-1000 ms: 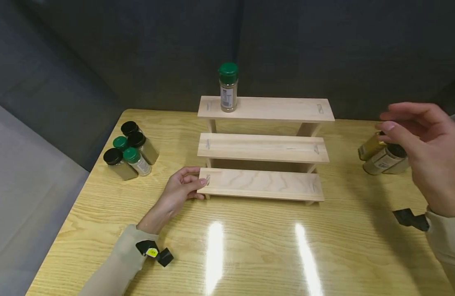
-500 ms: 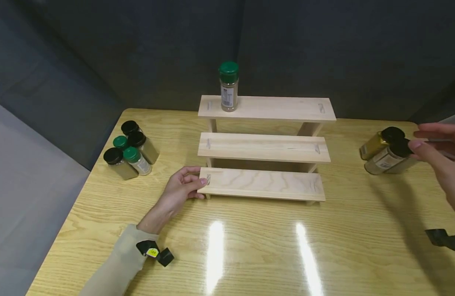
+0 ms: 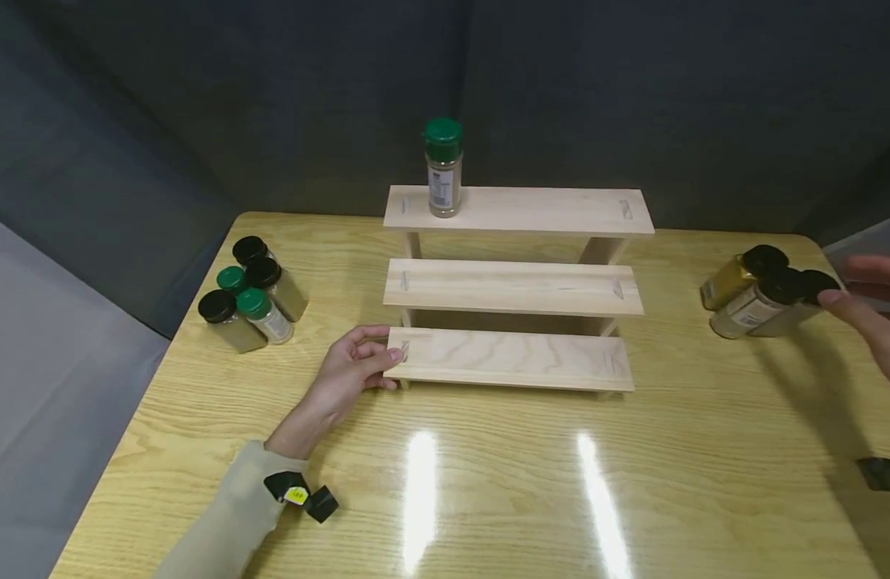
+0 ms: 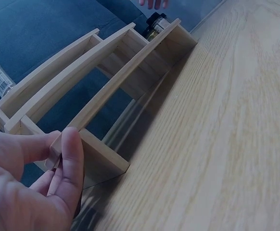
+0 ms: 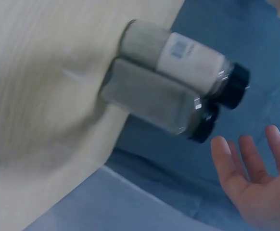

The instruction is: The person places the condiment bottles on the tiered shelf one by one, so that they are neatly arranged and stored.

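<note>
A three-tier wooden shelf rack stands mid-table. My left hand pinches the left end of its lowest board between thumb and fingers, as the left wrist view also shows. On the top board stands a green-capped spice jar. At the right edge, my right hand is beside a group of black-capped jars, partly out of the head view. In the right wrist view its fingers are spread, apart from the caps of a square grey jar and a round labelled jar. Behind these is a yellow jar.
Several spice jars with black caps and green caps stand close together on the left of the wooden table. A dark cloth hangs behind the table's back edge.
My right hand has moved right and slightly down, past the tops of the right-hand jars, uncovering more of them. The left hand keeps its grip on the lowest board.
</note>
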Action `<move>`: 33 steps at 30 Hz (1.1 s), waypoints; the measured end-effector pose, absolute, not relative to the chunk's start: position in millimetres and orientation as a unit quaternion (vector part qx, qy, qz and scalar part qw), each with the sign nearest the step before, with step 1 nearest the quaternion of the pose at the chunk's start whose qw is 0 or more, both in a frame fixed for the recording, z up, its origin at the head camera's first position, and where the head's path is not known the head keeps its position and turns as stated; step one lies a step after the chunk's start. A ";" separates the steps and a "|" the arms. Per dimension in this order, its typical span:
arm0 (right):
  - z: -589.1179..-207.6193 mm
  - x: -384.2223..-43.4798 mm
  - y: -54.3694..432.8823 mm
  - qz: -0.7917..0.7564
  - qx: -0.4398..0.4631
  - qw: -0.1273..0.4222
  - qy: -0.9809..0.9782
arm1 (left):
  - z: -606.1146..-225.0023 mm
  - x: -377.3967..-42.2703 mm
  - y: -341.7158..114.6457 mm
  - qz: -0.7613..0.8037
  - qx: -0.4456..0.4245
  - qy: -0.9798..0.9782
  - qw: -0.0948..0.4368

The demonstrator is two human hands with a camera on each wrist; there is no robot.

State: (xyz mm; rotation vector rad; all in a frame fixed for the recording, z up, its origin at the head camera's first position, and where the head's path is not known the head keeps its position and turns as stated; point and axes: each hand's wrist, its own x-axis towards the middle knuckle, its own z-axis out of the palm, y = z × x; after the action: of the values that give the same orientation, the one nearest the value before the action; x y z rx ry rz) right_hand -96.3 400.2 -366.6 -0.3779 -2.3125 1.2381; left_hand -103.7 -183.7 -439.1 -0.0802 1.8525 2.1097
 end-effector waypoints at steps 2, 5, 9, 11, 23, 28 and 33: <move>-370.5 -97.0 406.1 0.459 -0.137 0.237 -0.845 | -438.7 -103.5 -183.7 0.740 -0.028 0.651 0.165; -375.4 -97.7 412.6 0.462 -0.144 0.231 -0.844 | -438.3 -103.1 -183.4 0.741 -0.027 0.650 0.165; -381.4 -99.6 418.0 0.453 -0.159 0.225 -0.848 | -438.2 -102.9 -183.2 0.741 -0.026 0.651 0.163; -385.0 -101.6 421.0 0.459 -0.155 0.224 -0.846 | -438.5 -103.1 -183.5 0.741 -0.026 0.652 0.161; -411.0 -111.9 439.3 0.504 -0.065 0.221 -0.832 | -439.1 -102.5 -183.7 0.741 -0.029 0.652 0.160; -413.4 -111.3 439.4 0.485 -0.063 0.212 -0.846 | -438.6 -102.7 -183.1 0.741 -0.029 0.652 0.160; -414.0 -114.1 439.9 0.497 -0.066 0.211 -0.839 | -438.4 -102.6 -182.9 0.738 -0.028 0.655 0.160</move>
State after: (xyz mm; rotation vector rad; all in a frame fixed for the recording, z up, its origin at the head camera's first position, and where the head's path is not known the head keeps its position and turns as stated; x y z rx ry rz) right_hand -114.1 439.9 -414.0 -0.1824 -2.3314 1.3807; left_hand -102.6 -182.9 -438.4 -0.0802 1.8714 2.1074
